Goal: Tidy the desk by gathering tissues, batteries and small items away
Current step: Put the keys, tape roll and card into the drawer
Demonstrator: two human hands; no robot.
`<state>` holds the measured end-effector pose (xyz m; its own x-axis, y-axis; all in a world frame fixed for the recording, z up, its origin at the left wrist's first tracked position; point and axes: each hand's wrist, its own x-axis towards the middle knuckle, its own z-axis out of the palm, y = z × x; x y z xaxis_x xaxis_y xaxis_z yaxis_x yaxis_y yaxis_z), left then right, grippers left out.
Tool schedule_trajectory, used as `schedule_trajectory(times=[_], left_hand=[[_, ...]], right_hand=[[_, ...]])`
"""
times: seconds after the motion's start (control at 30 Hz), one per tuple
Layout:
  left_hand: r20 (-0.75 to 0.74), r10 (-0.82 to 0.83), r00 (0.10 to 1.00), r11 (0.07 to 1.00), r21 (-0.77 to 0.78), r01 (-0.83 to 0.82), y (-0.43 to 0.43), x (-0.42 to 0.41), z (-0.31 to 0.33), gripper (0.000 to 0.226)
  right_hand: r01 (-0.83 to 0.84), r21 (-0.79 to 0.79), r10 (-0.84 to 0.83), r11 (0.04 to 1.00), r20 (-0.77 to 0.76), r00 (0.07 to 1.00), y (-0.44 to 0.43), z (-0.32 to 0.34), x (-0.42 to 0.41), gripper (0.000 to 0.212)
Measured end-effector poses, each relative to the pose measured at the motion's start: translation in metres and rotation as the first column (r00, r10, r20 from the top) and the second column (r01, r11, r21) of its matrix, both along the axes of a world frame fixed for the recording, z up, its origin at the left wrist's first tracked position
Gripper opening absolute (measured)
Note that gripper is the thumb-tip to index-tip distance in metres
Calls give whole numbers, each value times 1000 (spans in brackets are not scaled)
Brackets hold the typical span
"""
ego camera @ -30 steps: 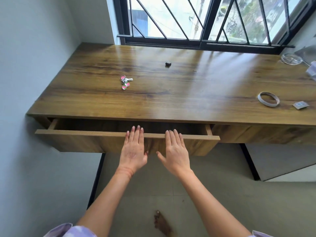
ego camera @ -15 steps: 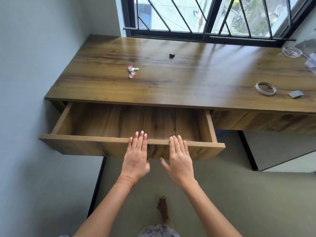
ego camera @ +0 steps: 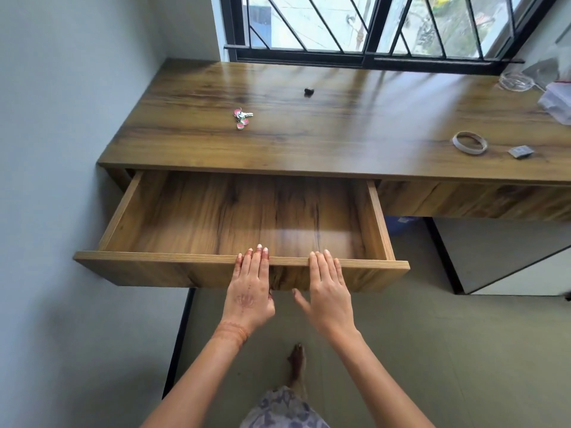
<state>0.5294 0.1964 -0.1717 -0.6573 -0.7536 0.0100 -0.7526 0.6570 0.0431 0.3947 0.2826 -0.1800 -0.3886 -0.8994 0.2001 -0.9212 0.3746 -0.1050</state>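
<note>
Head camera: we look down over a wooden desk (ego camera: 340, 149) that runs along a barred window (ego camera: 370, 26), with a pale wall (ego camera: 61, 149) on the left. Under the left part of the desk a wide drawer (ego camera: 148, 257) stands open, and its wood-grain bottom shows.

On the desk, towards the left, lies a small bunch of keys (ego camera: 242, 118) with pink and red tags. Our left hand (ego camera: 250, 288) lies flat against the drawer front near its middle. The fingers are straight and close together, their tips reach over the top edge, and the hand holds nothing. Farther back on the desk, near the window, sits a small dark object (ego camera: 309, 91) that is too small for us to name.

Just beside the left hand, but apart from it, our right hand (ego camera: 329, 291) rests on the same drawer front. It is also open, with straight fingers over the edge and the thumb spread out to the side. Below the hands a bare foot (ego camera: 297, 362) stands on the grey floor (ego camera: 432, 350).

On the right part of the desk lies a ring of tape (ego camera: 469, 143), and a small grey packet (ego camera: 521, 151) lies just beside it. Behind them, near the window, are a clear glass dish (ego camera: 515, 81) and a pale crumpled bundle (ego camera: 556, 103) cut by the frame edge. We cannot tell what the bundle is.
</note>
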Motion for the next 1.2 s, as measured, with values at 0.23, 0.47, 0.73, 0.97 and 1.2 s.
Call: schedule_trajectory(times=[0.23,0.47,0.73,0.97,1.2], left_hand=[[44,-2,999,1000,24,1,1,1,9,87],[-14,8,1000,998,58,-8,-14,-7,16,69],[-156,38,987,999,38,-32,-81,-46,55,74],[-197,99,975,992,100,-80,-204,-101,79,70],[-213,194,958,975,149,-164,-334,-152,76,70]], right_hand=[[6,24,-7,1000,28,1000,-1,8,1,80],[22,-8,-20,1000,122,992,-14,23,-3,72],[-10,-93,25,996,167,986,-83,51,-34,70],[-53,-190,90,980,189,978,-198,81,-99,57],[-21,-139,54,990,240,969,-338,89,-185,55]])
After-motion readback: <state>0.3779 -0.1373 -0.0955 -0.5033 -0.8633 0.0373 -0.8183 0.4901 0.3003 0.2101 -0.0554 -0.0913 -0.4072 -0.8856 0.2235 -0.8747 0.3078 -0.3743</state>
